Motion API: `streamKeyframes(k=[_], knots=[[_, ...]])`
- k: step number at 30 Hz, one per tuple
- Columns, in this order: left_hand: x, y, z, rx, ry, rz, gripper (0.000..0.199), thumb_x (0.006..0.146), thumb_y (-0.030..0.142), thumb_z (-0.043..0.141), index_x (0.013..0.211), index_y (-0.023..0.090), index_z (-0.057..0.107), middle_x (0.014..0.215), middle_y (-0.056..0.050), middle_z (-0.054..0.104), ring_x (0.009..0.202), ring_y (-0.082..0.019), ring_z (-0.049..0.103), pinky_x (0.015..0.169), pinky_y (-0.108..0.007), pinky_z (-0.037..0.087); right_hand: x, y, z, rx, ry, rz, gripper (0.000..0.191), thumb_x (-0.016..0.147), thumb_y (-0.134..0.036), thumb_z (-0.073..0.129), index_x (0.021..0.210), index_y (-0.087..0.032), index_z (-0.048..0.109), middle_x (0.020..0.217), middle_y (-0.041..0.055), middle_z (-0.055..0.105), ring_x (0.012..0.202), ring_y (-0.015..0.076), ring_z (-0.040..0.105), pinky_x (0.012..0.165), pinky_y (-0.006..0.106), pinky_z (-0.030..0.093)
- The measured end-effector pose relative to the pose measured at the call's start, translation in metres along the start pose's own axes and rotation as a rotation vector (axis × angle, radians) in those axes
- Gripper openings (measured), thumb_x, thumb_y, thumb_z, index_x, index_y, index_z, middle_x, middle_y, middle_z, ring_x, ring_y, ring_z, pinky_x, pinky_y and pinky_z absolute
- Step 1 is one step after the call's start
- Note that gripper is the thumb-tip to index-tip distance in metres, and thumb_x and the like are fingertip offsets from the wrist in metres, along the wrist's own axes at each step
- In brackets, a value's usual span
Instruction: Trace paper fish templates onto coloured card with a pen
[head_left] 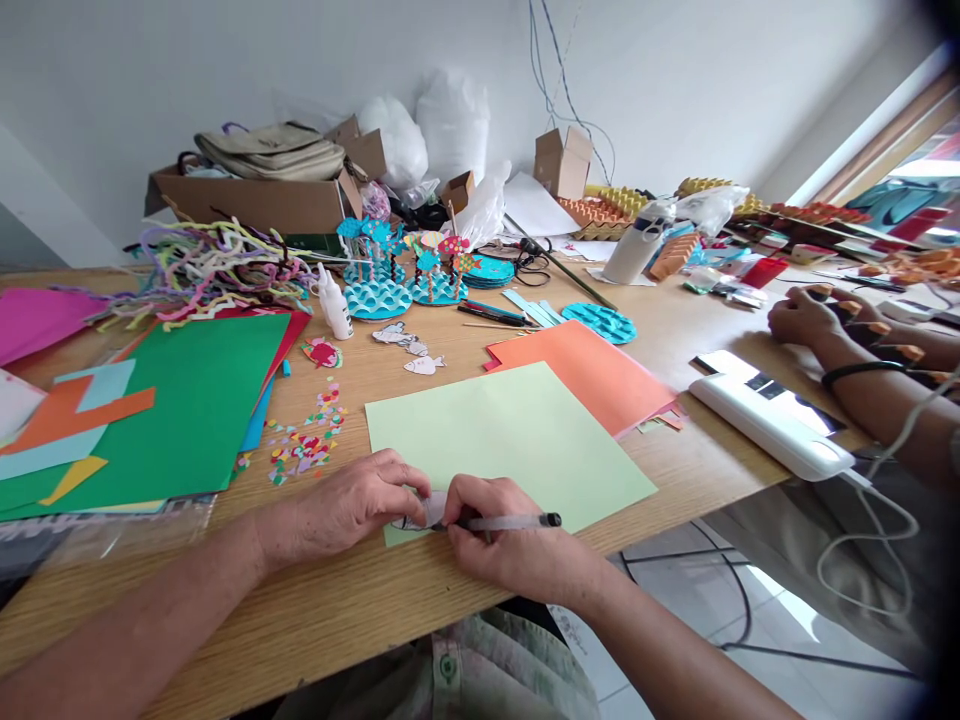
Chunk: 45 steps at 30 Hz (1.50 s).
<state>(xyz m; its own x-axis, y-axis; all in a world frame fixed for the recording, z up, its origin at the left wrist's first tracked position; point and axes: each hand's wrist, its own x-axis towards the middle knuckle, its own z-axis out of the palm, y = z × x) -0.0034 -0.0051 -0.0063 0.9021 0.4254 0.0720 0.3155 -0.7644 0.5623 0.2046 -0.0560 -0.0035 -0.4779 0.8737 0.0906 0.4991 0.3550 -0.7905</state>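
My right hand (499, 535) is closed around a pen (517, 522) with a clear barrel and a black end. Its tip points down at a small white paper cutout (429, 512), which resembles the fish cutouts farther back but is partly covered by my fingers. My left hand (367, 500) presses the cutout down with bent fingertips. Under both lies a pale green sheet of paper (510, 440), near the table's front edge. Beyond it are a white paper fish (424, 365), more outlined cutouts (397, 337) and a red decorated fish (322, 352).
Paper confetti (307, 445) and green card (195, 410) lie to the left. An orange sheet (577, 365) sits behind the pale green one. A glue bottle (334, 303) stands near blue fish models (379, 295). At right are a white device (769, 425) and another person's hands (806, 318).
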Motion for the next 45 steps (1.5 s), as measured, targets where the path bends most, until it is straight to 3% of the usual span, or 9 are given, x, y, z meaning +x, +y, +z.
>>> streamKeyframes(k=[33,45], knots=[[0.002,-0.001,0.000,0.039,-0.002,-0.003,0.032,0.090,0.011,0.036,0.091,0.025,0.064,0.105,-0.002,0.059,0.096,-0.016,0.049,0.084,-0.026,0.039,0.001,-0.001,-0.013,0.009,-0.009,0.114,0.013,0.065,-0.006,0.046,0.067,-0.018,0.052,0.055,-0.0060,0.047,0.049,0.0065,0.038,0.047,0.016,0.032],[0.001,0.000,0.000,0.039,0.001,-0.005,0.030,0.090,0.013,0.036,0.088,0.023,0.064,0.104,-0.004,0.060,0.094,-0.017,0.051,0.082,-0.027,0.041,0.004,0.013,-0.019,0.062,-0.004,0.139,0.012,0.065,-0.008,0.046,0.067,-0.018,0.052,0.057,-0.0055,0.049,0.050,0.0062,0.040,0.045,0.016,0.031]])
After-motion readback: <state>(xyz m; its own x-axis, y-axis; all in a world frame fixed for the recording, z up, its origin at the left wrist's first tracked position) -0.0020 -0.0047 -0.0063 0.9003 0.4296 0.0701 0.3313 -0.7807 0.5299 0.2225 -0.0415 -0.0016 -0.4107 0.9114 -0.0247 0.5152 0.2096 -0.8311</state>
